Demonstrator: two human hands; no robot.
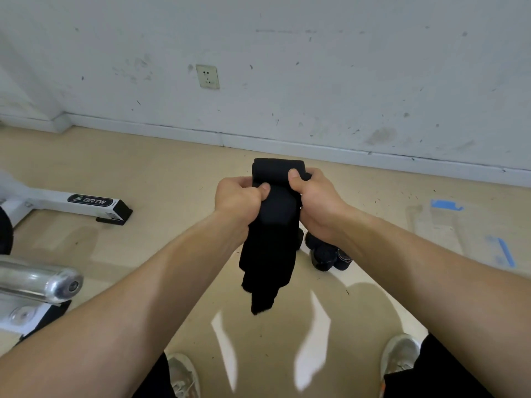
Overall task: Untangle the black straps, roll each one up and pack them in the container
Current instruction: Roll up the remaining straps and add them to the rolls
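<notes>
Black fabric strap (270, 245) is held betw. both hands, mid-frame, above the beige floor (172, 168). L hand (235, 196) grips its left edge, thumb on the cloth. R hand (316, 199) grips the right edge, thumb pressing the rolled top end. Loose tail hangs below the hands. Rolled black straps (326, 255) sit on the floor just under the R wrist. Cannot tell if a container holds them.

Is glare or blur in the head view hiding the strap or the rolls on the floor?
Head view: sharp, little blur; white glare streaks on the floor; the wide lens bows the skirting; strap is flat black, folds unreadable; rolls dark, partly hidden by the right hand.
</notes>
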